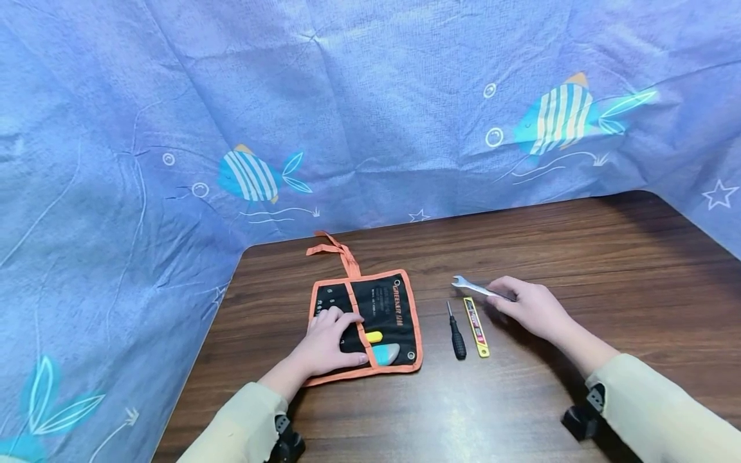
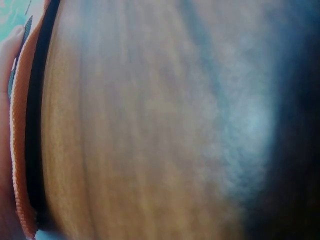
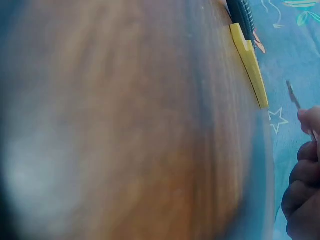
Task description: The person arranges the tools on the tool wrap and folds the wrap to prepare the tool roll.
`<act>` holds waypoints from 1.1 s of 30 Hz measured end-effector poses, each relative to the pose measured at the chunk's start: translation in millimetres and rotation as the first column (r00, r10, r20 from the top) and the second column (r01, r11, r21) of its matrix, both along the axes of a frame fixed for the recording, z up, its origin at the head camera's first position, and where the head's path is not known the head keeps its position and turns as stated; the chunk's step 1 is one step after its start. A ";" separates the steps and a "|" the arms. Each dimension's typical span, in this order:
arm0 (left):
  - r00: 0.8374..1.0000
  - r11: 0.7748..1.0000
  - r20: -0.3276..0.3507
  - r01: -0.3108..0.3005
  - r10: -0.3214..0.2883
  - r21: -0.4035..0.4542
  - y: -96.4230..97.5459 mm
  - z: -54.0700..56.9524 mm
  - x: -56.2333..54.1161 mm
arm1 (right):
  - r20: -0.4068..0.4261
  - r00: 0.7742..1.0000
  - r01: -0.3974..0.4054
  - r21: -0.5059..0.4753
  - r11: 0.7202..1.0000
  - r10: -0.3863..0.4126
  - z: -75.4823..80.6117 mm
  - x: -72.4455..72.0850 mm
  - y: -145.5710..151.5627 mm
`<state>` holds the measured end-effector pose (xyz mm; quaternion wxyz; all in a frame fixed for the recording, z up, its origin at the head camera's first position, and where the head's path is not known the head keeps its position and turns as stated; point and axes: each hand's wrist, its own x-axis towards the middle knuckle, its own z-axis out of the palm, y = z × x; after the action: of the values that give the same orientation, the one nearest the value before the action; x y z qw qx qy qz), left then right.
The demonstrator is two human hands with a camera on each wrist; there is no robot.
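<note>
A black tool pouch [image 1: 373,302] with orange edging lies flat on the table, and my left hand [image 1: 330,344] rests on its left part. The left thumb and fingers lie spread over the pocket, near its orange rim. A yellow end [image 1: 374,337] and a teal-and-grey end [image 1: 384,354] stick out of that pocket. My right hand [image 1: 534,307] grips a silver open-end wrench [image 1: 471,285] by its handle, the forked head pointing left. In the right wrist view the wrench [image 3: 293,95] shows above the curled fingers [image 3: 302,175], over the tabletop.
Between the pouch and the right hand lie a black-handled screwdriver [image 1: 457,337] and a narrow yellow piece [image 1: 477,328] with a printed label. Orange ties [image 1: 341,252] extend from the pouch's far edge. A blue fish-print cloth [image 1: 370,116] hangs behind the wooden table [image 1: 440,418].
</note>
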<state>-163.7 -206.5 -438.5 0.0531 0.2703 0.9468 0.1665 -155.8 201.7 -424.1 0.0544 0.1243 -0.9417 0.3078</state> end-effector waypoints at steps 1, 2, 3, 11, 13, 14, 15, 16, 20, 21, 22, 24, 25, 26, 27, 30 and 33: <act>1.000 1.000 -0.001 -0.001 0.001 0.000 -0.2 -0.4 -0.3 | 0.009 1.000 -0.010 -0.005 1.000 0.010 0.6 -1.6 -2.3; 1.000 1.000 -0.002 -0.003 0.003 0.000 -0.3 -0.9 -0.7 | 0.016 1.000 -0.019 -0.007 1.000 0.019 1.1 -3.1 -4.7; 1.000 1.000 -0.003 -0.005 0.005 0.001 -0.3 -1.3 -1.0 | 0.027 0.999 -0.029 -0.012 1.000 0.029 1.6 -4.4 -7.2; 1.000 1.000 0.000 -0.012 0.012 0.002 -1.9 -4.3 -0.7 | 0.061 0.992 -0.107 -0.050 0.993 0.110 5.0 -15.4 -29.6; 1.000 1.000 -0.002 -0.013 0.013 0.002 -2.6 -4.6 -0.8 | 0.069 0.988 -0.132 -0.057 0.990 0.136 6.2 -19.0 -36.4; 1.000 1.000 -0.004 -0.012 0.012 0.003 -2.9 -4.5 -0.8 | 0.077 0.986 -0.145 -0.059 0.988 0.149 7.0 -20.7 -39.8; 1.000 1.000 -0.004 -0.012 0.012 0.003 -3.0 -4.4 -0.9 | 0.087 0.983 -0.158 -0.063 0.986 0.163 7.8 -22.2 -43.4; 1.000 1.000 -0.003 -0.012 0.012 0.005 -3.1 -4.1 -1.0 | 0.100 0.979 -0.170 -0.068 0.983 0.177 8.7 -23.8 -47.1; 1.000 1.000 0.012 -0.010 0.010 0.006 -2.4 -2.3 -1.1 | 0.155 0.965 -0.202 -0.081 0.976 0.213 13.4 -27.3 -61.3; 1.000 1.000 0.017 -0.009 0.009 0.006 -2.1 -2.1 -1.3 | 0.168 0.961 -0.209 -0.084 0.974 0.220 14.7 -28.1 -64.7; 1.000 1.000 0.021 -0.008 0.007 0.006 -1.8 -1.8 -1.4 | 0.177 0.957 -0.216 -0.086 0.973 0.228 16.1 -28.9 -68.4; 1.000 1.000 0.027 -0.006 0.006 0.009 -1.4 -1.0 -1.5 | 0.192 0.950 -0.233 -0.083 0.969 0.246 18.5 -30.5 -76.0; 1.000 1.000 0.028 -0.008 0.008 0.007 -1.4 -0.7 -1.5 | 0.200 0.946 -0.244 -0.087 0.966 0.256 19.6 -31.4 -79.9; 1.000 1.000 0.028 -0.011 0.010 0.006 -1.4 -0.6 -1.4 | 0.210 0.941 -0.253 -0.089 0.963 0.267 20.6 -32.2 -83.9; 1.000 1.000 0.029 -0.012 0.012 0.006 -1.4 -0.3 -1.4 | 0.220 0.936 -0.261 -0.093 0.961 0.276 21.4 -32.9 -87.7; 0.999 1.000 0.032 -0.010 0.010 0.006 -1.0 -0.1 -2.0 | 0.237 0.927 -0.275 -0.099 0.956 0.291 22.4 -34.4 -97.8; 0.999 1.000 0.034 -0.007 0.007 0.007 -1.1 0.1 -2.6 | 0.243 0.920 -0.291 -0.102 0.951 0.308 22.3 -35.4 -106.8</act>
<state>-166.3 -207.5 -438.5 0.0678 0.2644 0.9461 0.1744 -191.2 95.0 -401.9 -0.1113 0.2241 -0.9003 0.3561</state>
